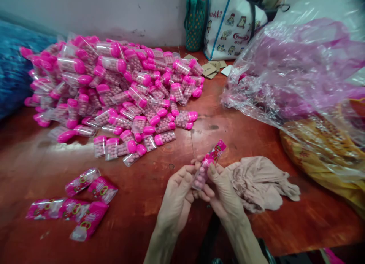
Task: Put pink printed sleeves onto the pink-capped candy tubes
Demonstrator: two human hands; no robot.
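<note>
Both my hands meet over the table and hold one small clear bottle (200,177) filled with pink balls. A glossy pink printed sleeve (216,151) covers its upper end and sticks out beyond it, away from me. The fingers of my left hand (179,191) are closed on the bottle's left side. My right hand (224,188) grips it from the right, thumb near the sleeve's lower edge. To the left lie several bottles in printed sleeves (82,182). Behind them is a large heap of unsleeved bottles (139,94) with bright pink caps.
A crumpled beige cloth (261,184) lies just right of my right hand. Clear and pink plastic bags (299,70) and a yellow bag (322,161) fill the right side. A printed tote bag (228,28) and cardboard pieces (209,69) are at the back, a blue bag (17,66) at far left.
</note>
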